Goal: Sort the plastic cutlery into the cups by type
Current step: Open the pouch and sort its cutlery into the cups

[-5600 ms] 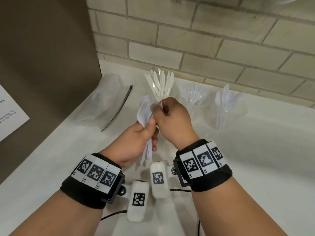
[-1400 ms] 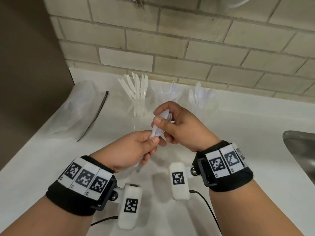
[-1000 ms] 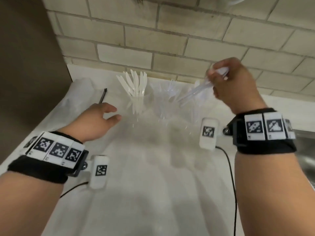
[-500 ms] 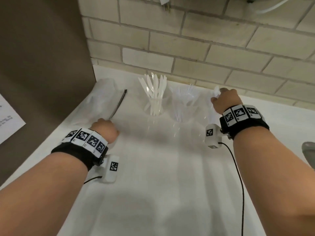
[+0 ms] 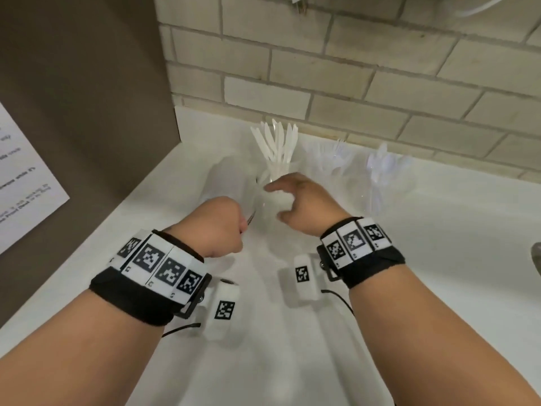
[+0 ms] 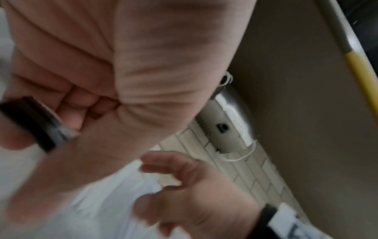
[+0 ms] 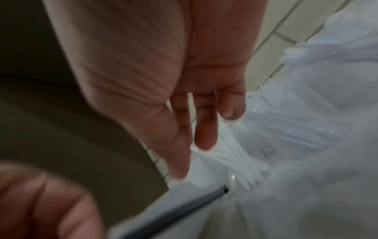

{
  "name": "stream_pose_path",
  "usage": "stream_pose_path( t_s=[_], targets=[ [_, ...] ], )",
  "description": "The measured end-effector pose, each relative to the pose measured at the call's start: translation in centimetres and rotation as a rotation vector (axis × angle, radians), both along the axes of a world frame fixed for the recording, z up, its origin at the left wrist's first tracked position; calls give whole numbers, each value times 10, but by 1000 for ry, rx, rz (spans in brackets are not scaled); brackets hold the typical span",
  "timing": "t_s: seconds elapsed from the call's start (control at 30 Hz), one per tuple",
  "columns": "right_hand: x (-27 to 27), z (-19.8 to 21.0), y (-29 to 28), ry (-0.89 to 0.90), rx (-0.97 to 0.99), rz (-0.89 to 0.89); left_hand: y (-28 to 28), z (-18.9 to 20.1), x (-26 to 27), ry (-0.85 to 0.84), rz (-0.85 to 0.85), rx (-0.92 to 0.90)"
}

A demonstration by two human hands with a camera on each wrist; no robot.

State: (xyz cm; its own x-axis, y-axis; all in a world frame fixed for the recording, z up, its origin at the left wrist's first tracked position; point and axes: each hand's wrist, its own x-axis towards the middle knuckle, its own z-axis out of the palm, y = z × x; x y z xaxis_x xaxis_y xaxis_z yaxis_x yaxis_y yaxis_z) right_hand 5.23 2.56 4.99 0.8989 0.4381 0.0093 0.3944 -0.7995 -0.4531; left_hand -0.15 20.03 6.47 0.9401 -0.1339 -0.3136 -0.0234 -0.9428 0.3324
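Observation:
Three clear cups stand by the wall: the knives cup [image 5: 275, 159], the forks cup [image 5: 336, 159] and the spoons cup [image 5: 383, 174]. My left hand [image 5: 225, 224] grips a clear plastic bag [image 5: 231, 180] by its black zip strip [image 6: 32, 122], fingers curled round it. My right hand [image 5: 272, 200] hovers just right of the bag, in front of the knives cup, with fingers spread and nothing in them. In the right wrist view the fingers [image 7: 204, 137] are straight above the strip [image 7: 178, 208] and the knives [image 7: 235, 163].
A brown panel [image 5: 87, 112] with a printed sheet [image 5: 23, 186] walls off the left. The brick wall [image 5: 351, 68] runs behind the cups. A metal sink edge [image 5: 537, 262] shows at the far right of the white counter [image 5: 439, 259].
My right hand carried spoons to the right-hand cup, let them go and swung left to the bag. My left hand went to the bag and took hold of its zip strip.

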Motion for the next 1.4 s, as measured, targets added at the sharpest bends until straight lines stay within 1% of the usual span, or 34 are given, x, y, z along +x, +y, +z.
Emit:
stream_pose_path(
  t_s=[0.07,0.1,0.17,0.23,0.3,0.37,0.43,0.47,0.5,0.53,0.57,0.67,0.7,0.73,0.8,0.83,0.9,0.97,1.03,1.1,1.2,1.3,1.4],
  targets=[
    [-4,-8,13,84,-96,126,-3,15,-13,-40,-39,-11],
    [-6,-12,18,100,-124,152,-3,22,-18,-71,-43,-46],
    [-11,-19,25,98,-110,155,-2,37,-31,-138,-46,-117],
    [-14,-25,26,74,-108,107,2,54,-45,-193,-44,-155],
    [-13,-24,18,42,-208,11,10,69,-55,-255,-13,-186],
    [-9,-18,2,30,-266,-107,23,76,-54,-357,66,-186],
    [-5,-7,-13,-4,-202,-207,36,74,-42,-416,182,-118],
    [-5,0,-17,-36,-147,-246,40,68,-34,-406,228,-12],
    [-6,8,-19,-70,-93,-269,39,63,-28,-380,245,126],
    [-8,15,-19,-97,-47,-275,35,56,-22,-363,230,218],
    [-10,22,-17,-115,-8,-264,28,49,-18,-384,178,219],
    [-19,36,-7,-133,138,-223,-5,31,-7,-535,-95,3],
    [-21,38,-6,-129,190,-223,-15,25,-4,-563,-159,-74],
    [-21,39,-5,-121,231,-227,-24,21,0,-582,-175,-171],
    [-23,39,-7,-44,329,-234,-32,17,7,-617,-117,-397],
    [-23,39,-9,22,401,-245,-34,16,10,-644,-95,-457],
    [-23,39,-12,113,546,-269,-35,14,13,-686,-93,-467],
    [-22,37,-12,128,608,-268,-36,13,15,-679,-69,-490],
    [-23,38,-9,132,606,-258,-35,13,14,-668,-28,-503],
    [-21,37,-7,123,621,-285,-33,14,13,-668,-2,-442],
    [-13,38,-12,59,735,-415,-14,19,10,-636,47,-311],
    [0,41,-28,-24,755,-521,22,20,5,-508,111,-153],
    [14,43,-42,-92,716,-614,59,21,-2,-274,133,40]
  ],
)
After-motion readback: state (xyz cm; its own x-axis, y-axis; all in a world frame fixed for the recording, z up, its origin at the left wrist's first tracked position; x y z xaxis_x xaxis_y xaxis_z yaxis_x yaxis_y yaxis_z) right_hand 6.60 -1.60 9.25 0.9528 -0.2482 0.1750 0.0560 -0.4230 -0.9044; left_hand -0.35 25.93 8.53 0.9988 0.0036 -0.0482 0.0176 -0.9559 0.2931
